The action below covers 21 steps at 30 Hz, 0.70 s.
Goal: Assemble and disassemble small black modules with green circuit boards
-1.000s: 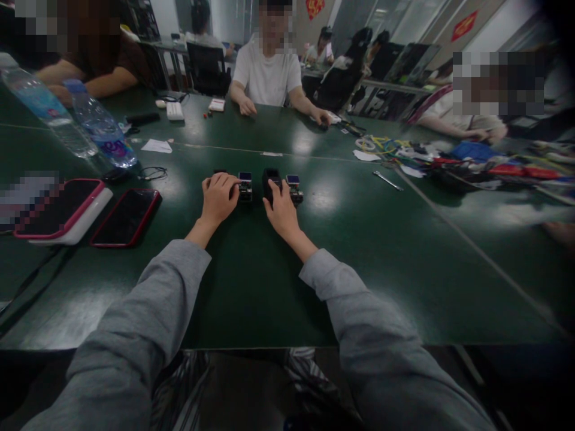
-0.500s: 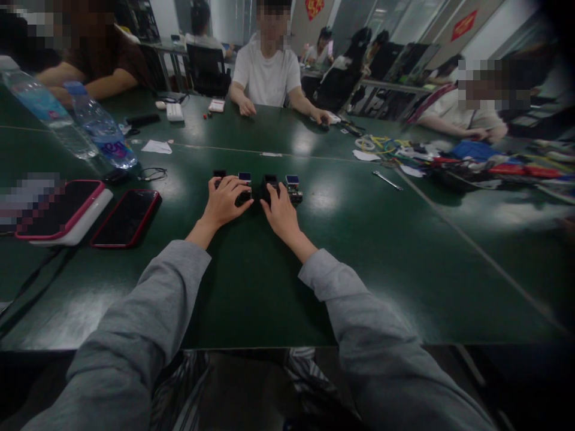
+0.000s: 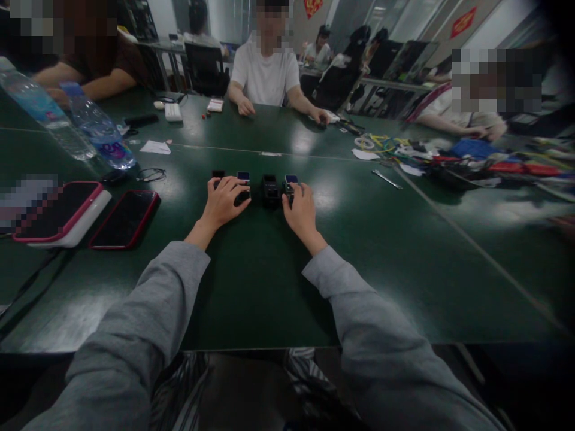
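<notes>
Your right hand [image 3: 302, 208], nearer the black boxy device [image 3: 270, 190] than your left hand [image 3: 221, 202], partly covers the small-screened module [image 3: 291, 179] just right of it; I can't tell whether either hand grips.

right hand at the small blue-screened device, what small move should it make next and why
The right hand should probably close gently on the blue-screened device: its thumb and fingers are curved about it, though a firm grip can't be made out.
</notes>
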Each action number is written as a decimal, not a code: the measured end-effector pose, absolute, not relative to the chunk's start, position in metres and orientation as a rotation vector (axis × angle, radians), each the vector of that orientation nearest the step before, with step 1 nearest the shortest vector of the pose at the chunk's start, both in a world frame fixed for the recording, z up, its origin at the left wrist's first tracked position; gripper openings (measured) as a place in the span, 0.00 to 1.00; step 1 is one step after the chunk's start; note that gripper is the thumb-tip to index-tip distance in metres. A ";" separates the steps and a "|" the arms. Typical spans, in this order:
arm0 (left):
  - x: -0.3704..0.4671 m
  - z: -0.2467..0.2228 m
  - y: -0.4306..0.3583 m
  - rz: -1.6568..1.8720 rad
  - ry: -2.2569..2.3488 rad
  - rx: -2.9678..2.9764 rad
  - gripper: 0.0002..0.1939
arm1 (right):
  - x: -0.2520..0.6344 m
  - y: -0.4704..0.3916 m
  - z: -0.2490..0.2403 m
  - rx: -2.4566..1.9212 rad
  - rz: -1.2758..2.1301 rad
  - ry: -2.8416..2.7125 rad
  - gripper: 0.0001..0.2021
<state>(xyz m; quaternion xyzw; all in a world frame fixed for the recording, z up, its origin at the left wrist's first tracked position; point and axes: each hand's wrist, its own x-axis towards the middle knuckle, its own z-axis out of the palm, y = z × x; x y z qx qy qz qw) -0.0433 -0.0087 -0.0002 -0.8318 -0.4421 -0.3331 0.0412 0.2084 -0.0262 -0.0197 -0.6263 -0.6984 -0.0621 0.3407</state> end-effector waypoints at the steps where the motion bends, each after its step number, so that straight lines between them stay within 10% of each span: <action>1: -0.043 0.000 -0.009 -1.022 -1.352 -2.547 0.15 | 0.209 -0.025 -0.022 -1.627 -0.133 -1.828 0.22; 21: -0.047 -0.006 0.002 -1.427 -1.610 -2.174 0.14 | 0.175 -0.045 -0.004 -1.363 -0.269 -2.104 0.16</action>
